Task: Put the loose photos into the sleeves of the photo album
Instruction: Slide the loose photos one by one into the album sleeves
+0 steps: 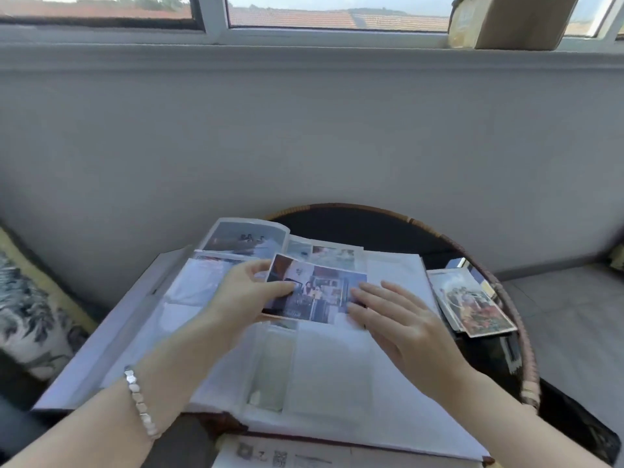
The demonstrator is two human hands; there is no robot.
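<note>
At frame centre over the album (320, 383), left hand (248, 293) pinches the photo (317, 292) by its left edge, right hand (405, 320) lies flat alongside, gripping nothing; likely light, bendy, slick, so hold edges.

Daylight enters white-framed windows (337, 15) above a plain grey wall (304, 130) — a cardboard box (520, 21) sits on the sill (304, 40), patterned cushion (30, 315) at left.

Soft window daylight, blurred fisheye edges.

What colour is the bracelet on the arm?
The bracelet is shiny silver, made of small blocky beads. The head view, the only one, shows it clearly.
</note>
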